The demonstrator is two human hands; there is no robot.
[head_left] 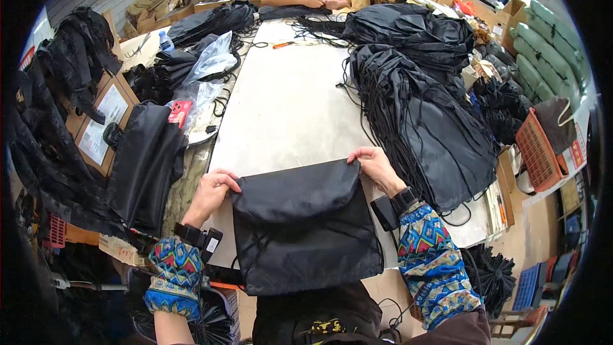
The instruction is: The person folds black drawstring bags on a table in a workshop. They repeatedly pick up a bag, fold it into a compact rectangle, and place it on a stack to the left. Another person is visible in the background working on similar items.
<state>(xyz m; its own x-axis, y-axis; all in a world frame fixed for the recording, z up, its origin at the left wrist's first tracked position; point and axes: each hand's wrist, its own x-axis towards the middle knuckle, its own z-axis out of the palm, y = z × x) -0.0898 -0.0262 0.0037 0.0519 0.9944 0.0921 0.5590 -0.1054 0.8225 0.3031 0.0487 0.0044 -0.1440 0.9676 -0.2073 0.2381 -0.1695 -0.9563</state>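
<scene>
Bag [310,233] sits at six o'clock, over the near edge of the pale, smooth table [287,102]: thin, faintly glossy black cloth, roughly rectangular, upper part folded down. Left hand [214,193] is clamped on its ten o'clock corner, right hand [378,169] on its one o'clock corner. Creased, corded black heap [447,147] toward two; crumpled clear plastic [214,59], half past ten; perforated orange basket [538,151], three.

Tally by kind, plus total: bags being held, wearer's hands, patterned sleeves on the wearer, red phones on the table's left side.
Held bag: 1
Hands: 2 (left hand, right hand)
Patterned sleeves: 2
Red phone: 1
Total: 6
</scene>
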